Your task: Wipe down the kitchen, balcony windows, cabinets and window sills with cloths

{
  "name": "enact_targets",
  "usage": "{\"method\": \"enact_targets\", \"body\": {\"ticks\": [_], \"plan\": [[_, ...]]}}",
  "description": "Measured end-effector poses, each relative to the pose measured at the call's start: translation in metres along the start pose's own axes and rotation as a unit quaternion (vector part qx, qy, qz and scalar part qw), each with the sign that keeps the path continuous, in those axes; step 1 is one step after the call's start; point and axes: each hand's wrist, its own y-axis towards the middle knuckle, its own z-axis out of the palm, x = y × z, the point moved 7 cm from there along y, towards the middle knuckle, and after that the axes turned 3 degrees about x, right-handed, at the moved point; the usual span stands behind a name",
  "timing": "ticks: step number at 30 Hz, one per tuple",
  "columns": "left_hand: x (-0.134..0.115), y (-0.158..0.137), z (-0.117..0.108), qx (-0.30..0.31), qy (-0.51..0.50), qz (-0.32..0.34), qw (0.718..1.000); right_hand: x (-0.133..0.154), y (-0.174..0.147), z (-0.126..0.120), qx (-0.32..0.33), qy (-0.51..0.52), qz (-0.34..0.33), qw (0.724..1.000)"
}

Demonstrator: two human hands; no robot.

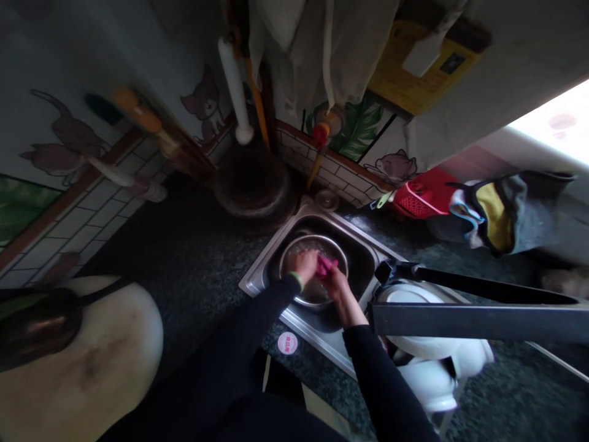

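Over a round metal basin (346, 258) in the steel sink, both hands meet at a small bright pink item (326, 266). It is too small and dim to tell whether it is a cloth, a sponge or something else. My right hand (337, 284) grips it from the right with bent fingers. My left hand (305, 266), a yellow-green band at its wrist, presses against its left side with fingers curled down. Liquid appears to lie in the basin below, and the fingertips are partly hidden.
The steel sink (260, 270) is set into a dark speckled counter (202, 264). White bowls (426, 380) and a dark bar-like frame (460, 319) stand at right. A round board (124, 344) bears a dark knife at left. A lidded dark pot (253, 178) sits in the corner.
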Motion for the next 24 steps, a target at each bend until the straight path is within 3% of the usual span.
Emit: {"method": "enact_targets", "body": {"ticks": [4, 8, 11, 18, 24], "plan": [[0.013, -0.006, 0.002, 0.034, 0.036, 0.036, 0.998, -0.009, -0.002, -0.020, -0.039, -0.114, 0.008, 0.993], [0.024, -0.022, 0.018, 0.085, 0.050, 0.064, 0.993, -0.026, -0.005, -0.009, -0.014, -0.176, 0.027, 0.984], [0.021, -0.027, 0.017, 0.084, 0.035, 0.088, 0.992, -0.028, -0.006, -0.005, -0.003, -0.184, 0.041, 0.982], [-0.002, -0.032, -0.006, 0.064, -0.124, 0.201, 0.970, 0.033, -0.031, -0.020, 0.007, -0.109, -0.017, 0.994], [0.004, -0.039, -0.029, 0.039, -0.230, 0.223, 0.947, 0.077, -0.053, -0.029, -0.015, -0.054, -0.077, 0.995]]}}
